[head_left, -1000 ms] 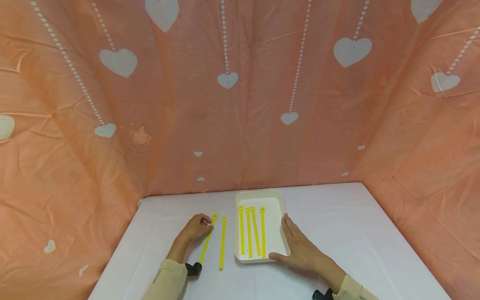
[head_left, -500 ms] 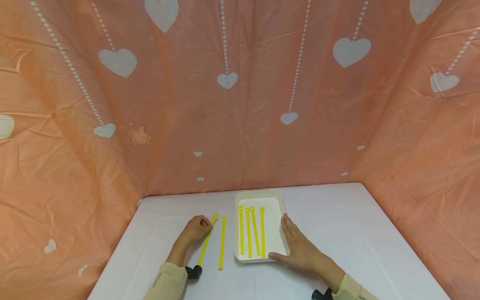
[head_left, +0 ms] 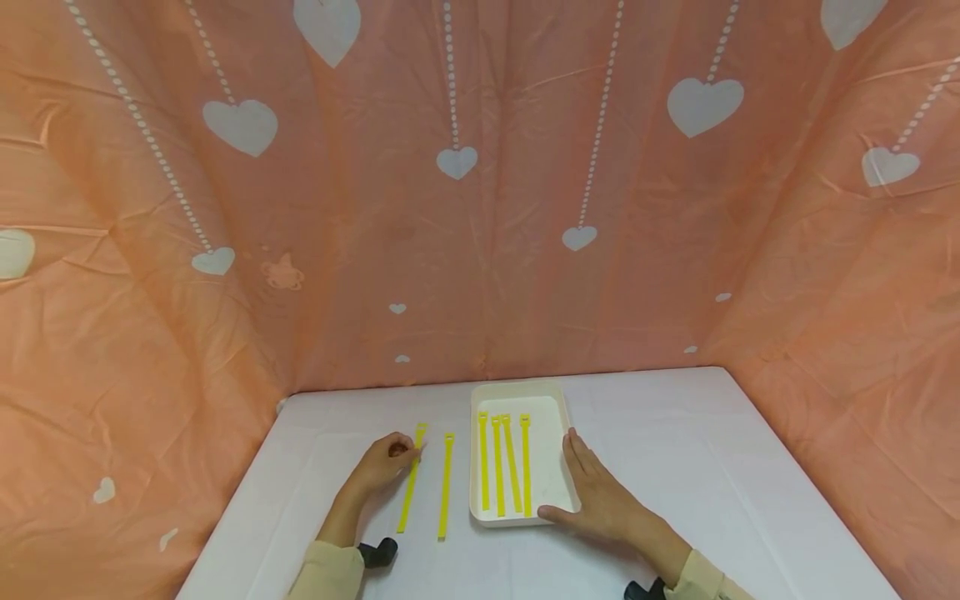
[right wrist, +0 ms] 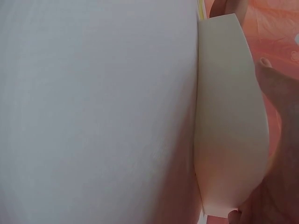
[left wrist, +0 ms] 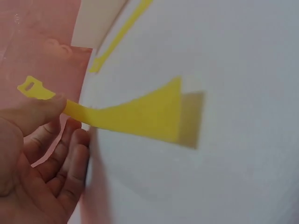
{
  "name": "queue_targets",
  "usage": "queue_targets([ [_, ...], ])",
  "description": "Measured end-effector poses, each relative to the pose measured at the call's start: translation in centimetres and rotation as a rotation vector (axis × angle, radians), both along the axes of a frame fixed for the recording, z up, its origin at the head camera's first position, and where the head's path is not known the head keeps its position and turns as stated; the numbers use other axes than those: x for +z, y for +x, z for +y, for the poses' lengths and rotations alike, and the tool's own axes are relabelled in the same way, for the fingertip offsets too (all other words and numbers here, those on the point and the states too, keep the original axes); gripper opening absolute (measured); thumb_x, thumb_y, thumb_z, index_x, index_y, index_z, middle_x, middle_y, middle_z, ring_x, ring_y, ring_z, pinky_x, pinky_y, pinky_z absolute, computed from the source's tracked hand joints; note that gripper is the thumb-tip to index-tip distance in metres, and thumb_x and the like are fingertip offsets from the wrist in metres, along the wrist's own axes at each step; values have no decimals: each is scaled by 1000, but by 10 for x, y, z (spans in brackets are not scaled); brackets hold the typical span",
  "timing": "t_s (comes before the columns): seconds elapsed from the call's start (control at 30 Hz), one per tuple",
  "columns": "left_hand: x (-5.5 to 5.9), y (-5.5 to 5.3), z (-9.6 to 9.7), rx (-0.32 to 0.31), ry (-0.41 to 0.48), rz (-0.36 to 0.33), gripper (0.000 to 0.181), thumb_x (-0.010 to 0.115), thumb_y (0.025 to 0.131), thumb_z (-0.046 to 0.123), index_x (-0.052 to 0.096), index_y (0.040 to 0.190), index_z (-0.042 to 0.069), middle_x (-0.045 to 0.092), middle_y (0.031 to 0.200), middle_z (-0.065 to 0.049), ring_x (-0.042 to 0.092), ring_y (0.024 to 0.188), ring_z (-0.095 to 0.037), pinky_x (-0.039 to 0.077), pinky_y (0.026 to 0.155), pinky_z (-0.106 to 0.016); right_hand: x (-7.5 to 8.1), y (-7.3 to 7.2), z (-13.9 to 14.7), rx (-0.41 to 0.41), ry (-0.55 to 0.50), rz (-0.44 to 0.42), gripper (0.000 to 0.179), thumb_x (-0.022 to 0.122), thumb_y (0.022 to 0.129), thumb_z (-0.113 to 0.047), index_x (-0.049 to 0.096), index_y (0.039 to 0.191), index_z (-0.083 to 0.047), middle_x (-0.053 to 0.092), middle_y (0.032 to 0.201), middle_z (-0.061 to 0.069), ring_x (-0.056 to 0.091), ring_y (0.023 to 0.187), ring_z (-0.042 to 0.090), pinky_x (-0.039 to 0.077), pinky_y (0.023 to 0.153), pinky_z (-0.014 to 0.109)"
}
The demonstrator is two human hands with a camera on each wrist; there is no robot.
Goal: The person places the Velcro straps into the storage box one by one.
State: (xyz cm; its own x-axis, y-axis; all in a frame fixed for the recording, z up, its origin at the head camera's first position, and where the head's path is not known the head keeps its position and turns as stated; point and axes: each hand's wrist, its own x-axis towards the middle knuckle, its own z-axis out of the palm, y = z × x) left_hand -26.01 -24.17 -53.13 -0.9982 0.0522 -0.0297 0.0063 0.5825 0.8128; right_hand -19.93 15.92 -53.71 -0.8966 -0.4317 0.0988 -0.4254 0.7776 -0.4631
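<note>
My left hand (head_left: 384, 463) pinches a yellow hook-and-loop cable tie (head_left: 408, 498) between thumb and fingers, just below its slotted head. In the left wrist view the held cable tie (left wrist: 140, 119) slants away from the fingers, its wide tail end close to the white surface. My right hand (head_left: 606, 498) rests against a shallow cream tray (head_left: 553, 450), straight fingers along its right side and thumb at the near edge. Several yellow cable ties (head_left: 526, 467) lie lengthwise inside the tray, mostly on its left. Another cable tie (head_left: 446, 487) lies on the table between left hand and tray.
A white cloth covers the table (head_left: 675, 450). Pink-orange curtain (head_left: 510, 275) with pale hearts hangs behind and on both sides. The tray's outer wall (right wrist: 229, 116) fills the middle right of the right wrist view. Black camera mounts (head_left: 378, 552) sit on the wrists.
My left hand has moved slightly left, shifting the pinched cable tie's head left and making it stand more upright; its tail end now shows past the wrist mount. My right hand and the tray stay put.
</note>
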Motion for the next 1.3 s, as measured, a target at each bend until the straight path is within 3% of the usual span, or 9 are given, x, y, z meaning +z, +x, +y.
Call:
queue_targets([
  [0.17,2,3,0,-5,55,0,12,73,103,11,63,101,4,64,84,-4,58,75,-16,49,62,-26,-1,0,0,3,-5,0,125,68,92,-74,16,166,12,10,176,30,19,162,45,29,129,58],
  [0.4,10,7,-2,31,76,26,10,74,102,10,67,105,2,66,84,-6,63,71,-19,52,57,-27,-1,0,1,5,-16,-3,125,68,92,-74,16,166,12,10,176,29,19,162,45,30,129,58],
  [0.7,32,12,6,111,148,61,15,76,100,9,69,108,-1,73,88,-8,73,83,-33,64,67,-38,-2,0,1,2,-15,14,125,69,92,-74,16,166,11,11,176,29,21,162,45,31,128,58],
  [0.97,49,15,18,80,154,116,18,78,100,11,72,113,0,76,94,-8,75,89,-29,63,74,-35,-3,1,1,-1,-21,18,125,68,92,-76,17,166,11,11,177,28,21,162,44,31,128,58],
  [1.13,58,20,27,57,162,141,20,78,100,14,73,115,1,78,98,-10,75,85,-22,65,75,-40,-3,1,1,-4,-22,6,125,68,92,-75,16,167,10,10,177,27,21,162,45,31,128,59],
  [1.3,65,19,37,36,180,142,19,78,100,13,73,115,1,79,98,-10,76,86,-24,65,77,-44,-3,0,1,-8,-17,-2,126,69,91,-75,16,167,10,10,177,27,21,162,44,31,128,59],
])
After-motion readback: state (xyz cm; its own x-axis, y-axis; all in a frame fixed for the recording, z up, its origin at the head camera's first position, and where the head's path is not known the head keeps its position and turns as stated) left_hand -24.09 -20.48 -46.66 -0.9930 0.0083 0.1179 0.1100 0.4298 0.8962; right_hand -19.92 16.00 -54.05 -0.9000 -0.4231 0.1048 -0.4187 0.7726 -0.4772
